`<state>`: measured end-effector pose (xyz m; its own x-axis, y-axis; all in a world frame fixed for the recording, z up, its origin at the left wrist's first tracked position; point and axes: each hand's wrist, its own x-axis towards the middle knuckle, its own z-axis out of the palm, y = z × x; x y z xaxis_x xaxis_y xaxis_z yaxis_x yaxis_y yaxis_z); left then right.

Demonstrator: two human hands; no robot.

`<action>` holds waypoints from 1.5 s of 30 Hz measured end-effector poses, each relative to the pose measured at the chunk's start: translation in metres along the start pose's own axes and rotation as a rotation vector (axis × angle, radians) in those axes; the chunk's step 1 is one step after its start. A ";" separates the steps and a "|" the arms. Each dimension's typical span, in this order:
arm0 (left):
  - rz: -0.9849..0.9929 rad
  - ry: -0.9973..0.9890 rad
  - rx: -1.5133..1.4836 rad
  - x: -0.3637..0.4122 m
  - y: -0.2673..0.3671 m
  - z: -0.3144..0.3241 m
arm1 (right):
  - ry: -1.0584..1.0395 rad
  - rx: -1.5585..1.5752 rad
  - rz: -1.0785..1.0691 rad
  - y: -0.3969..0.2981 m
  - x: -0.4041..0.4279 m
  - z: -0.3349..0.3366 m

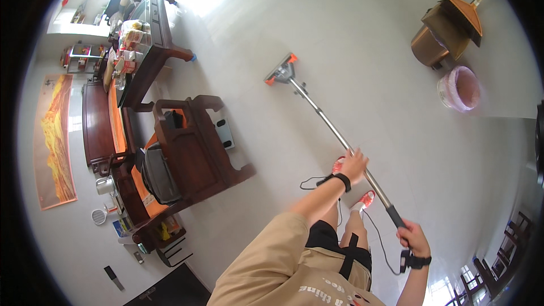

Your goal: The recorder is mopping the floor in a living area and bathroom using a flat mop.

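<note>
A mop with a steel pole slants across the view from lower right to upper middle. Its grey head has orange ends and rests on the pale tiled floor. My left hand, slightly blurred, is wrapped around the middle of the pole. At the upper end, my right hand holds the dark grip. Each wrist wears a black band. My feet, in red-patterned slippers, stand just below the pole, and a thin black cable hangs near my legs.
On the left stand a dark wooden sofa with a grey bag and a loaded wooden table. A bathroom scale lies beside the sofa. At right are a bronze-coloured bin, a dustpan, a broom and a pink-lined bucket.
</note>
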<state>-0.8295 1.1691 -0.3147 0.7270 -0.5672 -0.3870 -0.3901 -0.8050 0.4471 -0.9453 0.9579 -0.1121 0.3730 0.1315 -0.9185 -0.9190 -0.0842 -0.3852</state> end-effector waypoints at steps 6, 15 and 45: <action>0.328 -0.327 -0.061 -0.056 0.141 0.048 | 0.168 0.061 0.185 0.126 -0.113 -0.063; 0.572 -0.416 -0.261 -0.098 0.259 0.091 | 0.386 0.070 0.440 0.244 -0.250 -0.143; -0.634 0.462 -0.453 -0.004 -0.157 -0.038 | -0.346 0.109 -0.161 -0.106 0.110 0.106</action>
<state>-0.7498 1.3041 -0.3527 0.9222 0.1647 -0.3499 0.3497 -0.7415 0.5726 -0.8207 1.0856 -0.1630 0.4653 0.4610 -0.7557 -0.8675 0.0677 -0.4928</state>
